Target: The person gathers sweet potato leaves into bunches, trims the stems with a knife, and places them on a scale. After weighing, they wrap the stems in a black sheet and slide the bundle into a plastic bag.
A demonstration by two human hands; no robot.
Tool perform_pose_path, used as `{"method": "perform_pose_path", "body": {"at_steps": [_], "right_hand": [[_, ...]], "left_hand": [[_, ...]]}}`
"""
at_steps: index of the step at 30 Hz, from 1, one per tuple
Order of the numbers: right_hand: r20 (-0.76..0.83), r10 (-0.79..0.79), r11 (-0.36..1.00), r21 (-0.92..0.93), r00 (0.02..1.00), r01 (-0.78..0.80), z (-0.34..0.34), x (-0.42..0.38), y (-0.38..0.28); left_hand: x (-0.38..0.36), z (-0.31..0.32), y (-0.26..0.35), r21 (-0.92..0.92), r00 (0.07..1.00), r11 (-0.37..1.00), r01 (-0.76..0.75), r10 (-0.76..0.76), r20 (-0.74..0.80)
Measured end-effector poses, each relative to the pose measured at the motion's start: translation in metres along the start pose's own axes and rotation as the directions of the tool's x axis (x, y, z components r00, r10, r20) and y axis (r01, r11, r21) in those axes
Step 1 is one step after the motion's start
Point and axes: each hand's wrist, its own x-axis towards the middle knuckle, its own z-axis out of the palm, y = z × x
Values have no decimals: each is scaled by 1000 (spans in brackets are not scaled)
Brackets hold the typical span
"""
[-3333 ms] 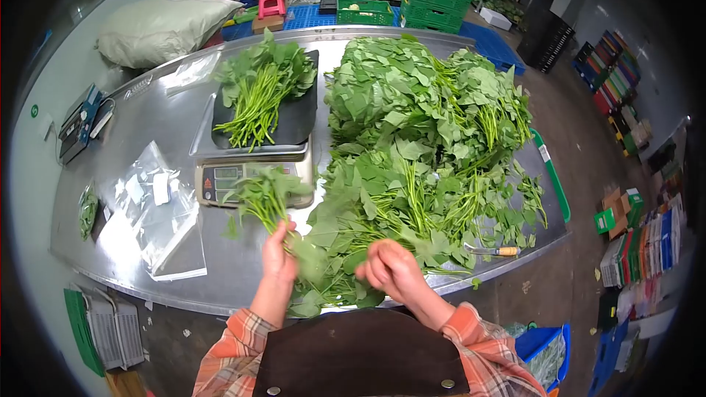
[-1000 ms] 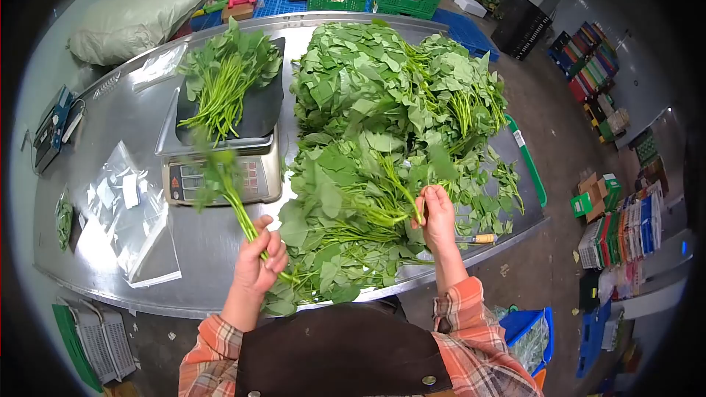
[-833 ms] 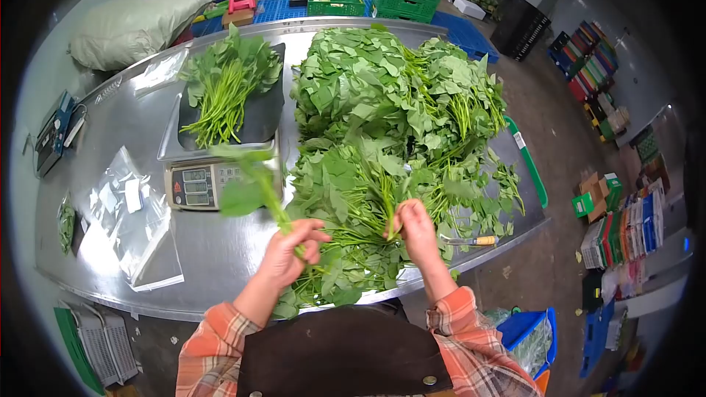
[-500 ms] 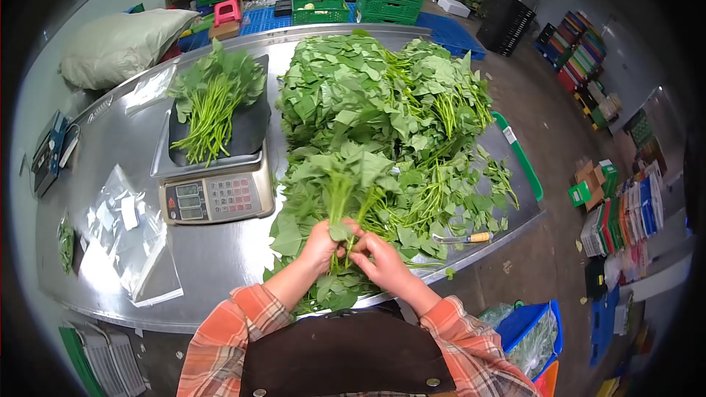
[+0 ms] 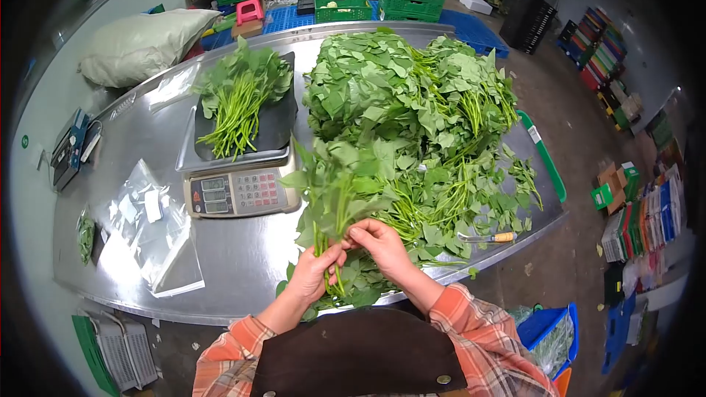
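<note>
My left hand [image 5: 318,272] is closed around the stems of a bunch of leafy greens [image 5: 337,191], which stands upright over the near edge of the table, its top leaves blurred. Close on its right, my right hand [image 5: 381,246] has thumb and forefinger pinched together at the edge of the bunch. What sits between those fingertips is hidden. Beyond both hands lies a large heap of the same greens [image 5: 368,81]. Another bunch [image 5: 239,106] rests on the black tray of a digital scale [image 5: 243,191] to the left.
A small knife with a wooden handle [image 5: 504,237] lies at the table's right front edge. Clear plastic bags [image 5: 158,228] are spread on the metal table [image 5: 250,272] at left. A green crate [image 5: 343,9] stands behind, and a blue bin [image 5: 548,338] is at lower right.
My left hand has tilted and shifted the bunch leftward relative to the heap. My right hand has moved up along it, from the lower stems towards the leaves. The camera view has turned slightly left.
</note>
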Motion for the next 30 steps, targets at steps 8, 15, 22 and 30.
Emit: {"method": "perform_pose_path", "body": {"at_steps": [8,15,22,30], "right_hand": [[-36,122,967,227,992,-111,6,9,4],[-138,-118,980,145,983,138,30,-13,3],[-112,136,878,474,984,-67,12,0,22],[211,230,816,490,950,-306,0,2,11]], "left_hand": [[-2,3,-16,87,984,994,-72,85,-155],[1,1,-13,-8,968,992,-123,119,-221],[0,6,-22,-78,981,985,-151,139,-139],[-1,-7,-26,-65,999,997,29,-26,48]]}}
